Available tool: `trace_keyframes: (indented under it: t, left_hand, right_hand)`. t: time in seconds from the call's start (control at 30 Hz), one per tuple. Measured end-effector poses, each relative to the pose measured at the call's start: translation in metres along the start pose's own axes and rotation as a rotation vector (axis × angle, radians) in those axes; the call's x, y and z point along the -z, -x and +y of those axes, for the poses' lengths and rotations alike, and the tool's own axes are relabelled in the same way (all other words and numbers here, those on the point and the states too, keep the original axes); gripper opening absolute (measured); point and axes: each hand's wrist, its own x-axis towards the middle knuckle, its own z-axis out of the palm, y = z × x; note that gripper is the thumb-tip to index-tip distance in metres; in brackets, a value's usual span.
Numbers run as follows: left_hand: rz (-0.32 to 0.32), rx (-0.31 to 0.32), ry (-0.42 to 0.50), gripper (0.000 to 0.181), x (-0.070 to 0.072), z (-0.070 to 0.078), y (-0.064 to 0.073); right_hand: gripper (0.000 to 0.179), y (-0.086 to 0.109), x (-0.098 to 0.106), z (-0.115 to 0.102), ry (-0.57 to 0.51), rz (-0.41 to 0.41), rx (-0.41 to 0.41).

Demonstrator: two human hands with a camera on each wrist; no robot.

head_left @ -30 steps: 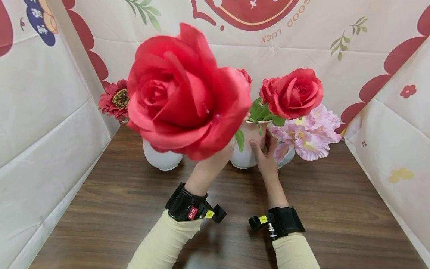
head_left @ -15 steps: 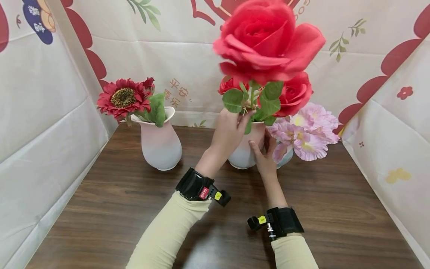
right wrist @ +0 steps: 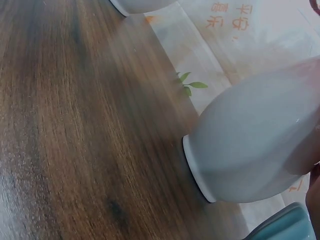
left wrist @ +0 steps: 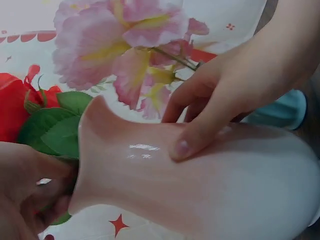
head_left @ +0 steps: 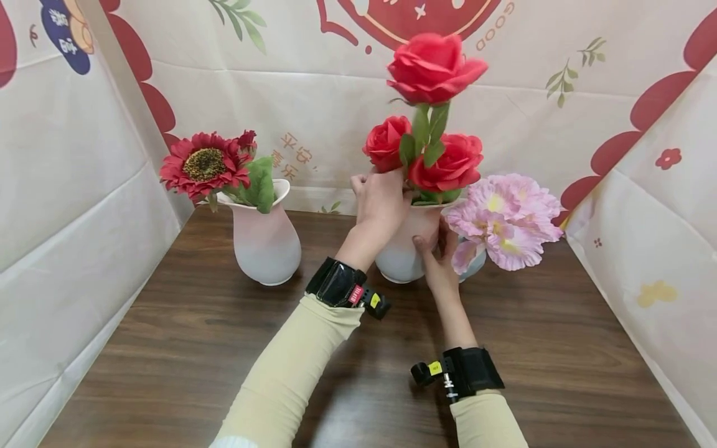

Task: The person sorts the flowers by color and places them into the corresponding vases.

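Observation:
In the head view my left hand [head_left: 383,202] pinches the stem of a tall red rose [head_left: 434,70] at the mouth of a pink-and-white vase [head_left: 404,246]. The lower stem is hidden by the hand and the rim. Two more red roses, a left one [head_left: 386,144] and a right one [head_left: 452,163], stand lower in that vase. My right hand [head_left: 442,267] grips the vase's right side, thumb on the front, fingers curled round behind. The left wrist view shows the right thumb pressed on the glossy vase wall [left wrist: 165,185]. In the right wrist view the vase base [right wrist: 240,145] stands on the table.
A second pink-and-white vase [head_left: 266,249] at left bears a dark red sunflower-like bloom [head_left: 204,165] with leaves. Pale pink flowers [head_left: 510,221] lean from a teal vase [head_left: 475,267] close behind my right hand. Printed cloth [head_left: 330,112] walls the wooden table [head_left: 196,348] at back and sides.
The tall rose has moved from close to the camera over to the middle vase and down toward its mouth, carried by my left hand. My right hand keeps its grip on the vase.

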Motion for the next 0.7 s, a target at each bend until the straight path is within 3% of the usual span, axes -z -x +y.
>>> trace_keyframes:
  t: [0.1, 0.23, 0.33, 0.43, 0.57, 0.63, 0.7]
  left_hand:
    - [0.012, -0.017, -0.008, 0.013, 0.002, -0.001, 0.002]
    - [0.123, -0.049, 0.102, 0.016, 0.012, -0.004, 0.005]
    - [0.149, -0.048, 0.122, 0.017, 0.024, -0.005, 0.005]
    - [0.082, -0.01, 0.071, 0.021, 0.025, -0.004, 0.003]
    - [-0.091, 0.034, -0.07, 0.029, 0.01, -0.003, 0.001]
    - [-0.142, 0.043, -0.081, 0.039, 0.004, -0.003, 0.002]
    - [-0.155, 0.057, -0.037, 0.05, 0.002, -0.005, 0.005]
  right_hand:
    - [0.07, 0.001, 0.001, -0.004, -0.012, 0.005, -0.016]
    - [0.07, 0.005, 0.0, -0.016, -0.02, 0.013, -0.007]
    - [0.068, 0.004, -0.001, -0.013, -0.021, 0.023, 0.023]
    - [0.069, 0.002, -0.002, -0.007, -0.015, 0.027, 0.026]
    - [0.069, 0.001, -0.002, -0.002, -0.011, 0.027, 0.033]
    - [0.07, 0.001, -0.001, -0.002, -0.014, 0.02, 0.032]
    - [0.071, 0.001, -0.001, -0.003, -0.016, 0.013, 0.037]
